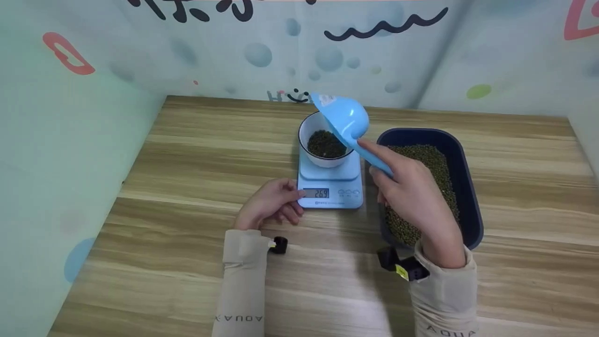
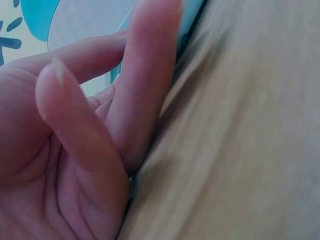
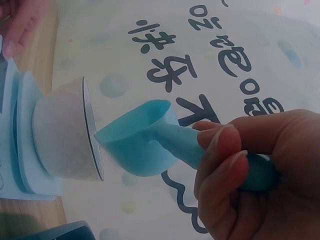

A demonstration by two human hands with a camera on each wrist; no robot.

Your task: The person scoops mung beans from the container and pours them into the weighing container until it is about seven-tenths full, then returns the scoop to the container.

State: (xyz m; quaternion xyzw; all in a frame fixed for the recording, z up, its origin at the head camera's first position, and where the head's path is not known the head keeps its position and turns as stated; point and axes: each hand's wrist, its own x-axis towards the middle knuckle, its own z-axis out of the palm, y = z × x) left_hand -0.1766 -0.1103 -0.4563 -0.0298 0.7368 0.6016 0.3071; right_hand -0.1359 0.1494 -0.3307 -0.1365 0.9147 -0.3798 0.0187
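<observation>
A light blue plastic scoop (image 1: 348,119) is in my right hand (image 1: 414,189), which grips its handle with the index finger laid along it. In the right wrist view, the scoop's bowl (image 3: 142,140) tilts over the rim of a white bowl (image 3: 67,130). Dark granules (image 1: 326,144) lie in that bowl, which stands on a light blue kitchen scale (image 1: 330,187). The scale's display (image 1: 317,193) appears to read 269. My left hand (image 1: 271,201) touches the scale's front left corner, thumb over the display's edge, other fingers (image 2: 85,120) loosely curled.
Right of the scale, a dark blue rectangular tub (image 1: 470,206) holds greenish-brown granules (image 1: 437,164), partly hidden beneath my right hand and wrist. All stand on a wood-grain table (image 1: 187,243). A printed backdrop (image 1: 215,56) rises behind the table's far edge.
</observation>
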